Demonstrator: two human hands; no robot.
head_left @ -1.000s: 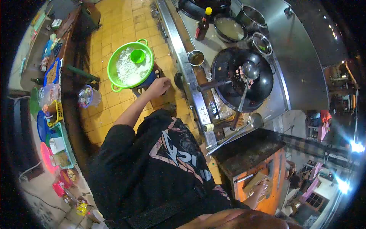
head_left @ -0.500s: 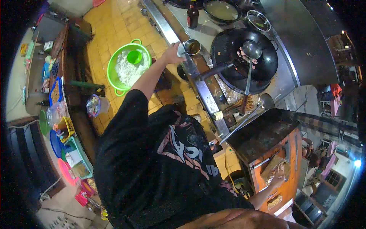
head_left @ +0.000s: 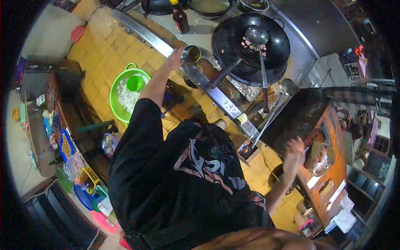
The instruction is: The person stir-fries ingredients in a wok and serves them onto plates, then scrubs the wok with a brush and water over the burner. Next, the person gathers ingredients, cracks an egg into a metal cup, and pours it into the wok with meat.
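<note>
My left hand (head_left: 176,59) grips a metal cup (head_left: 191,53) at the stove's front edge, with dark liquid visible inside. Away to the right, my right hand (head_left: 295,155) hangs in the air beside the wooden table; motion smears its fingers, so I cannot make out whether they hold anything. Near it on the table sits an open clear plastic bag (head_left: 321,160) with brownish contents. A black wok (head_left: 273,52) stands on the stove with small pinkish pieces (head_left: 250,45) in it. A metal ladle (head_left: 257,36) rests in the wok, its wooden handle pointing towards me.
A green basin (head_left: 113,100) of white rice-like food, with a green cup (head_left: 134,83) in it, stands left of my arm. A dark bottle (head_left: 180,21) and a pan of liquid (head_left: 210,6) are farther back. A long-handled metal tool (head_left: 268,121) lies across the stove's right end.
My right hand has left the plastic bag on the wooden table and moved towards the stove. My left hand stays at the metal cup. The whole view has shifted.
</note>
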